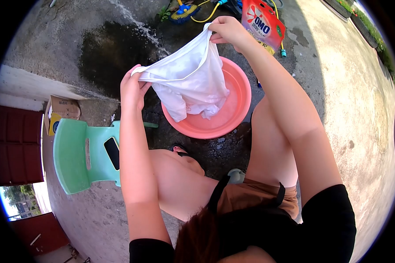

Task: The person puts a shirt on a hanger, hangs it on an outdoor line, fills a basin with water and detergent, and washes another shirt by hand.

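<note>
Thumb and fingers of the left hand (133,90) and right hand (230,33) pinch the edge of a white garment (193,79). Left of the round, pink plastic basin (240,94), a smooth green chair (71,153) bears a flat phone (112,152); the creased, limp cloth hangs over the basin; beyond its right rim is a glossy OMO bag (261,24).

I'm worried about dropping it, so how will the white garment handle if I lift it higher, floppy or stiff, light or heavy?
The white garment is likely floppy: it sags in folds between the left hand and right hand. It may feel heavy for its size if soaked; its lower part hangs over the pink basin, with wet ground beside it.
</note>
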Demonstrator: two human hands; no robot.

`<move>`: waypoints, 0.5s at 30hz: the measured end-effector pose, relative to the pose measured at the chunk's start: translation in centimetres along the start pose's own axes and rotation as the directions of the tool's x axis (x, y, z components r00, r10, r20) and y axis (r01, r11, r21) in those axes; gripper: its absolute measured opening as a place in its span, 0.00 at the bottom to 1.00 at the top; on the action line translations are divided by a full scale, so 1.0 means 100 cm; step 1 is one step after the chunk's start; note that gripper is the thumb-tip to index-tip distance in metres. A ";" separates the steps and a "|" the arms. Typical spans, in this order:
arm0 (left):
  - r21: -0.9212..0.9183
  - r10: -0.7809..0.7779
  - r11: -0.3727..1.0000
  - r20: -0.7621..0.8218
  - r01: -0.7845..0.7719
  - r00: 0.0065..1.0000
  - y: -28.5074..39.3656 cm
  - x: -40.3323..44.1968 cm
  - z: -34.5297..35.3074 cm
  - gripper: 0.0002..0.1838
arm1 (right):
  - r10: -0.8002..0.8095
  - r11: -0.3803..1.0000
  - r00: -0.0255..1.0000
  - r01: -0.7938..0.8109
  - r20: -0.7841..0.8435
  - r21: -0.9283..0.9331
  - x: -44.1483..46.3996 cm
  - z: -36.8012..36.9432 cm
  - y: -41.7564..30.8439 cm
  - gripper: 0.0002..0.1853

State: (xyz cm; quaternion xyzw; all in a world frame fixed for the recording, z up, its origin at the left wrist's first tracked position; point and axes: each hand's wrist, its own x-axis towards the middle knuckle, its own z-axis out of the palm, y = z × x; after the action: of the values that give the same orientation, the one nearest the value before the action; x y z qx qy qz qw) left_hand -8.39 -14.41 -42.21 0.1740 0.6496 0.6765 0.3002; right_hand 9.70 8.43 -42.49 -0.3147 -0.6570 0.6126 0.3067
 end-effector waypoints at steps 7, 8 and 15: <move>0.002 -0.009 1.000 -0.008 0.009 1.000 -0.001 0.001 0.000 0.19 | 0.008 1.000 1.000 -0.008 0.022 -0.030 0.001 -0.001 0.002 0.09; 0.003 -0.010 1.000 -0.008 0.010 1.000 -0.001 0.001 0.000 0.19 | 0.010 1.000 1.000 -0.010 0.022 -0.030 0.001 -0.002 0.002 0.09; 0.005 -0.015 1.000 -0.009 0.015 1.000 0.000 0.000 0.001 0.19 | 0.011 0.999 1.000 -0.011 0.017 -0.031 0.001 -0.001 0.002 0.09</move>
State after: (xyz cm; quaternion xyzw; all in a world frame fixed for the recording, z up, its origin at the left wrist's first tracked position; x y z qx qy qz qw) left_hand -8.28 -14.34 -42.15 0.1668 0.6537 0.6735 0.3019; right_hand 9.73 8.64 -42.70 -0.3177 -0.6672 0.6068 0.2927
